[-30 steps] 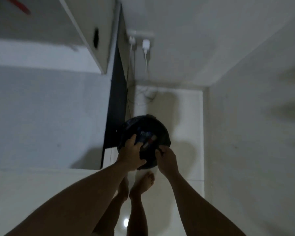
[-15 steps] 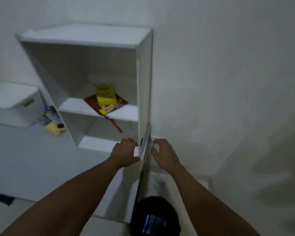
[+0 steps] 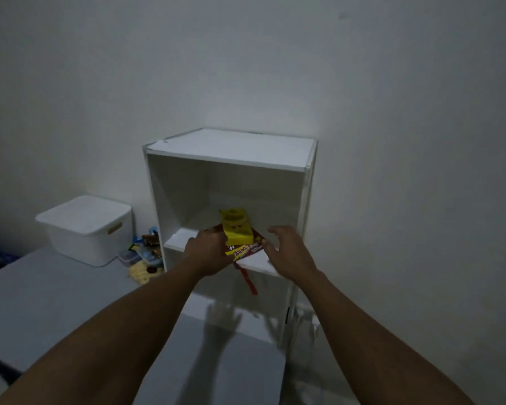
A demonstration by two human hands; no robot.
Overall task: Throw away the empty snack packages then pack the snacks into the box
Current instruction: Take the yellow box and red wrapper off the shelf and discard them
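both hands are in at the middle board of the white shelf unit (image 3: 303, 200), centre of the frame. a yellow carton (image 3: 235, 228) sits on top of a flat red wrapper (image 3: 244, 250), and a torn strip (image 3: 247, 280) of that wrapper hangs down over the board's front edge.

the left hand (image 3: 209, 254) is up against the left side of the carton and wrapper. its fingers are hidden behind its own back, so i cannot tell whether it has closed on anything. the right hand (image 3: 288, 254) is spread wide with the fingers apart, holding nothing, just beside the wrapper's right edge.

i'd say this is a pick of the rubbish. it would go best if the two hands came in from either side and lifted wrapper and carton together, keeping the wrapper level so the carton does not slide off. the dangling strip could snag on the board edge.

at the left of the frame the white lidded box (image 3: 85, 226) stands shut, with loose snacks (image 3: 145, 258) piled between it and the shelf unit.
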